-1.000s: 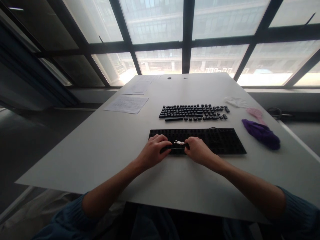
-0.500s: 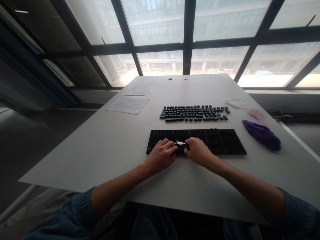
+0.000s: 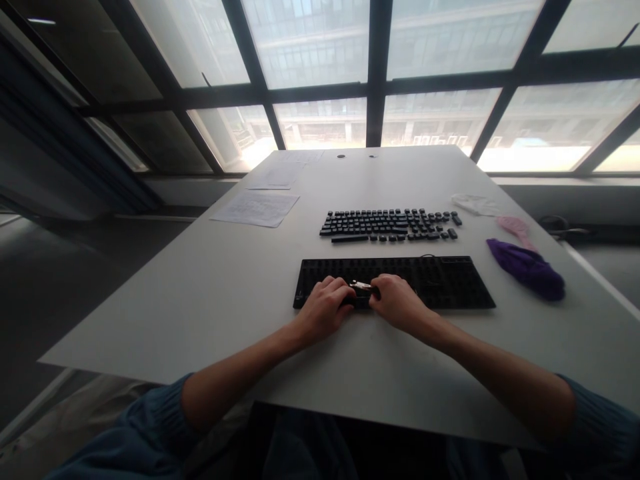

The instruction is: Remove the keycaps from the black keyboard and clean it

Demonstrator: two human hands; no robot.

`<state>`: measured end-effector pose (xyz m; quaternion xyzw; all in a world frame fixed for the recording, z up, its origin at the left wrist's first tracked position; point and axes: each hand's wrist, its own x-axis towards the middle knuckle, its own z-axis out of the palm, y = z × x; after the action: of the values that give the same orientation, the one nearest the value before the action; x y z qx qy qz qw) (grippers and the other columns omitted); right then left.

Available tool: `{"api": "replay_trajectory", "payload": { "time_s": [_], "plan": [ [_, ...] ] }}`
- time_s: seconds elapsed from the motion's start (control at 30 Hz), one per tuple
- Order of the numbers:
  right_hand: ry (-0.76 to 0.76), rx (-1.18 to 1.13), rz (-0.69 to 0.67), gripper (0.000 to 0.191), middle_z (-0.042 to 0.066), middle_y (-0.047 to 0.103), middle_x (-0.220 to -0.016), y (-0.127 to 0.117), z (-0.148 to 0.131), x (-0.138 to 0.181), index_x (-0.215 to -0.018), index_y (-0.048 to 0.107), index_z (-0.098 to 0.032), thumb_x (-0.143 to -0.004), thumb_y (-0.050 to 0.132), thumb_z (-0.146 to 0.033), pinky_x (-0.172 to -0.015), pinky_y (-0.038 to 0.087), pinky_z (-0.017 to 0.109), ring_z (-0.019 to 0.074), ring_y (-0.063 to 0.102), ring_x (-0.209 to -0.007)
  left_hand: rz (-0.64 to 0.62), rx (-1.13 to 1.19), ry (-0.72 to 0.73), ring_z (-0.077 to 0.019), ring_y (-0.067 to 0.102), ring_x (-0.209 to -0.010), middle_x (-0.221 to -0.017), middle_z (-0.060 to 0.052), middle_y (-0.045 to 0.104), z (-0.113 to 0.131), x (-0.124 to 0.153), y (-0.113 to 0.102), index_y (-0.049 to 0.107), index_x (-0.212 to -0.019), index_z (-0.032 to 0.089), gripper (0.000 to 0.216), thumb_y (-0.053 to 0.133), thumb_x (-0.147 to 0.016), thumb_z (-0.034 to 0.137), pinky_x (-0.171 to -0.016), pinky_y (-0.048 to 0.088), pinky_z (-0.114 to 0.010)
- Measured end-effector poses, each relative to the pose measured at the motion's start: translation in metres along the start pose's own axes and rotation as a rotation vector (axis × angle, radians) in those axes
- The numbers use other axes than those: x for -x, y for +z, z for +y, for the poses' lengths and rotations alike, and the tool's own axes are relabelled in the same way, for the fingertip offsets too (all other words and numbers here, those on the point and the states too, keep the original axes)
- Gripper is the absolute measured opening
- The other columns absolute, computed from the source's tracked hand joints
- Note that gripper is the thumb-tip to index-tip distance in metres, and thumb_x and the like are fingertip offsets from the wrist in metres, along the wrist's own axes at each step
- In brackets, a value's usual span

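A black keyboard point(image 3: 450, 283) lies flat on the table, its keycaps off. Laid out behind it in rows like a keyboard are the loose dark keycaps point(image 3: 365, 222). My left hand point(image 3: 327, 307) is closed on the front left part of the keyboard, fingers curled over the top and thumb at the near edge. In my closed right hand point(image 3: 397, 301) is a small shiny metal tool point(image 3: 361, 285) with a dark grip, its kind unclear. The tool points left over the keyboard, close to my left fingertips. What its tip touches is too small to tell.
On the white table point(image 3: 200, 300), printed sheets point(image 3: 257, 208) lie at the far left. To the right are a purple cloth point(image 3: 525, 268), a pink brush-like item point(image 3: 513, 225) and a crumpled clear wrapper point(image 3: 473, 204). Large windows point(image 3: 320, 120) stand beyond the table.
My left thumb and fingers have shifted slightly, showing more dark surface between them. My right hand keeps its hold on the metal tool. The camera has moved a little.
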<state>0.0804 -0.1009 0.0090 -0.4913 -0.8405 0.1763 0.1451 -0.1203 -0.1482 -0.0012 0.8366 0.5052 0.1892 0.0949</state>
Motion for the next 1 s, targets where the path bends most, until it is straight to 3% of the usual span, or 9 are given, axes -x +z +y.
{"api": "replay_trajectory", "payload": {
  "time_s": [0.3, 0.57, 0.7, 1.0],
  "plan": [
    [0.006, 0.014, -0.011, 0.012, 0.007, 0.069, -0.077, 0.000, 0.002, 0.000, -0.069, 0.064, -0.018, -0.077, 0.055, -0.018, -0.065, 0.035, 0.026, 0.0177, 0.062, -0.073, -0.005, 0.036, -0.015, -0.0233, 0.053, -0.101, -0.106, -0.005, 0.064, -0.005, 0.001, 0.001, 0.062, -0.106, 0.019, 0.022, 0.068, -0.085, 0.018, -0.089, 0.044, -0.039],
    [0.015, 0.031, -0.048, 0.013, 0.008, 0.070, -0.082, 0.000, 0.002, -0.002, -0.071, 0.066, -0.018, -0.077, 0.055, -0.017, -0.068, 0.037, 0.026, 0.0186, 0.063, -0.076, 0.079, 0.113, 0.024, -0.0210, 0.058, -0.096, -0.098, -0.003, 0.064, -0.005, 0.005, 0.001, 0.053, -0.125, 0.022, 0.048, 0.072, -0.082, 0.015, -0.089, 0.049, -0.038],
    [0.014, 0.033, -0.047, 0.013, 0.008, 0.071, -0.081, 0.000, 0.002, -0.003, -0.071, 0.066, -0.018, -0.077, 0.054, -0.017, -0.066, 0.036, 0.026, 0.0188, 0.063, -0.076, 0.106, 0.129, 0.007, -0.0186, 0.061, -0.096, -0.110, -0.004, 0.058, -0.005, 0.008, 0.001, 0.050, -0.130, 0.025, 0.049, 0.068, -0.086, 0.016, -0.086, 0.053, -0.034],
    [0.025, -0.001, -0.048, 0.013, 0.008, 0.072, -0.079, -0.001, 0.002, -0.003, -0.069, 0.067, -0.018, -0.076, 0.056, -0.017, -0.063, 0.036, 0.025, 0.0188, 0.065, -0.075, 0.156, -0.076, 0.019, -0.0225, 0.059, -0.092, -0.097, -0.005, 0.064, -0.001, 0.014, -0.003, 0.052, -0.126, 0.020, 0.049, 0.074, -0.083, 0.024, -0.085, 0.051, -0.038]
  ]
}}
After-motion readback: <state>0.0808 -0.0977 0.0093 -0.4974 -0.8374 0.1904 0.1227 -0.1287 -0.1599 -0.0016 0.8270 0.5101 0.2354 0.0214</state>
